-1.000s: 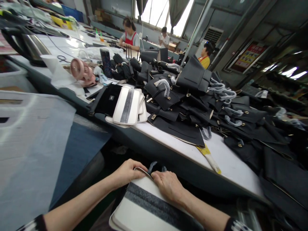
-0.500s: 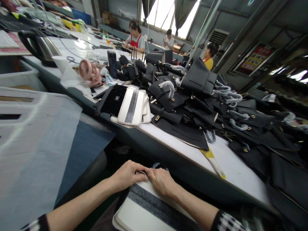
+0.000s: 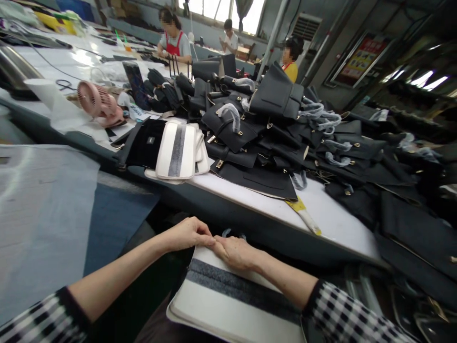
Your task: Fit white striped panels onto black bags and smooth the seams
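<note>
A white panel with a dark grey stripe (image 3: 228, 312) lies tilted over my lap, its edge layered on something dark beneath. My left hand (image 3: 191, 234) is at the panel's far edge with thumb and fingers pinched together. Beside it, touching its fingertips, my right hand (image 3: 235, 252) has its fingers curled over the same edge. The exact spot they grip is hidden by the fingers. Behind the hands a bit of clear-wrapped handle (image 3: 226, 233) shows. On the table edge ahead lies a stack of similar white striped panels (image 3: 177, 151).
A heap of black bags (image 3: 257, 138) with wrapped handles covers much of the white table (image 3: 246, 202). A yellow-and-white strip (image 3: 303, 215) lies near its edge. A pink fan (image 3: 99, 103) stands at left, above a blue-grey sheet (image 3: 114, 214). Several people work farther back.
The view has shifted to the right and slightly down. My left thumb and fingers have closed together at the panel's edge, and both hands stay close together there.
</note>
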`<state>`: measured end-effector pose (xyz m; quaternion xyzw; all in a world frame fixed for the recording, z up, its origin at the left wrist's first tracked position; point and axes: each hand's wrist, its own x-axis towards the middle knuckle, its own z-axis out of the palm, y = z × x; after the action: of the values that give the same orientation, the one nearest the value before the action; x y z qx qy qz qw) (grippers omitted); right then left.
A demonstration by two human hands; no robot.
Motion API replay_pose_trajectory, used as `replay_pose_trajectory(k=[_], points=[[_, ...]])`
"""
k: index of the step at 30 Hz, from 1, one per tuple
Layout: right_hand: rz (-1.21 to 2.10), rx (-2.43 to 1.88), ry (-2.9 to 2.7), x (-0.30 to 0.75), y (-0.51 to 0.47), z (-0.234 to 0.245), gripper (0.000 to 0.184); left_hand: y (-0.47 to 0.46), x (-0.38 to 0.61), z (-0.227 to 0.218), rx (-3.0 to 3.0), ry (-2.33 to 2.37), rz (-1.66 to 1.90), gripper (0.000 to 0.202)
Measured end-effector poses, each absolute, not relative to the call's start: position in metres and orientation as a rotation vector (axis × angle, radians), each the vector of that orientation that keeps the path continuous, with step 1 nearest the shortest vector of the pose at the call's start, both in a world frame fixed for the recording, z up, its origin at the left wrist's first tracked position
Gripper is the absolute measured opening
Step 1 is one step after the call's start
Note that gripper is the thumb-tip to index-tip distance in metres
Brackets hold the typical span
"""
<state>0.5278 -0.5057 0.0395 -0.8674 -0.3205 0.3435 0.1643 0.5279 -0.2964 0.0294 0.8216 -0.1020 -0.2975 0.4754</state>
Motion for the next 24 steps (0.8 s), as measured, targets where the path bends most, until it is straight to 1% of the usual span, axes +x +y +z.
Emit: replay_pose_trajectory(k=[2, 6, 11, 15, 20, 24], points=[[1.015, -2.435, -0.891, 0.527, -0.514, 0.043, 0.067, -0.3, 0.537, 0.03, 2.038, -0.255, -0.788, 0.036], [1.055, -2.377, -0.833, 0.523, -0.536, 0.052, 0.055, -0.31, 0.549, 0.031, 2.063, -0.267, -0.961, 0.039], [1.183, -2.305, -0.673, 0.52, -0.576, 0.058, 0.051, -0.317, 0.556, 0.033, 2.108, -0.277, -1.104, 0.038], [1.202, -2.215, -0.59, 0.516, -0.619, 0.059, 0.048, -0.317, 0.561, 0.035, 2.108, -0.279, -1.229, 0.038], [1.244, -2.194, -0.487, 0.511, -0.665, 0.068, 0.047, -0.313, 0.564, 0.036, 1.987, -0.278, -1.41, 0.039], [1.265, -2.199, -0.413, 0.513, -0.679, 0.07, 0.045, -0.312, 0.567, 0.038, 1.877, -0.306, -1.484, 0.041]])
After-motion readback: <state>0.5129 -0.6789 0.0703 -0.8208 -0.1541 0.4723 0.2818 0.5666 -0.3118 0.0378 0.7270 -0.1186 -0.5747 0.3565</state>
